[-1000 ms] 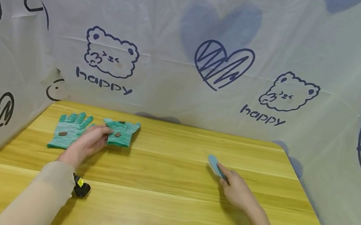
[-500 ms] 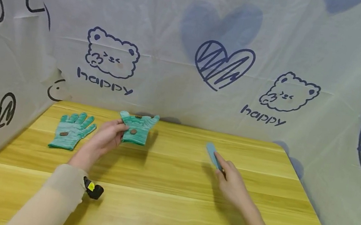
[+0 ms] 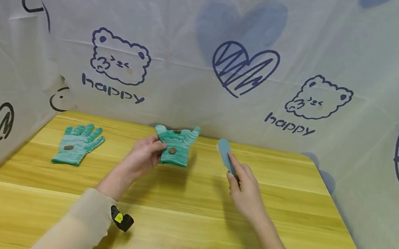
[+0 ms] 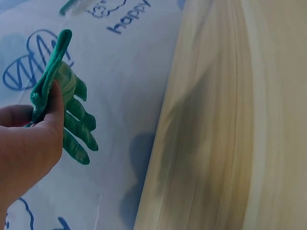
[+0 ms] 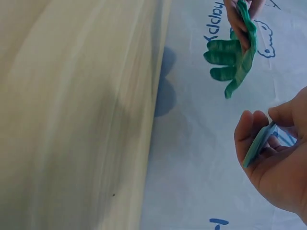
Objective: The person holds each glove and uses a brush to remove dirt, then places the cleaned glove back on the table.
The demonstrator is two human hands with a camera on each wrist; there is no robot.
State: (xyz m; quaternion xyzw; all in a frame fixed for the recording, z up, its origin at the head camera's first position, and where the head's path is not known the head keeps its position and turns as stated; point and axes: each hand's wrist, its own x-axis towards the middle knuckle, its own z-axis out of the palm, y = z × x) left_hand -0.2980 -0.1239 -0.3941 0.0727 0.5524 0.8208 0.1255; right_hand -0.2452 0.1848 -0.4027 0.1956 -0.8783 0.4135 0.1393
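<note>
A green striped knit glove (image 3: 177, 157) hangs above the far middle of the table, bearing brown spots on its cuff part and near its fingers. My left hand (image 3: 142, 157) pinches the glove's left edge between thumb and fingers, and its green fingers (image 4: 79, 127) droop in the left wrist view. Just to the right, my right hand (image 3: 249, 194) grips a blue brush (image 3: 226, 156) by the handle. Pale bristles show at the brush's left side, and a gap separates it from the glove. In the right wrist view my fingers curl round the brush (image 5: 256, 146).
A second green glove (image 3: 80, 145) with a brown spot lies flat at the table's left. The wood-grain table (image 3: 176, 228) ends at a white cloth backdrop (image 3: 174, 86) with printed hearts and bears. Black wrist cameras sit on both sleeves.
My left hand has lifted the glove and carried it right, away from the other glove. My right hand has moved the brush left and farther back, closer to the held glove.
</note>
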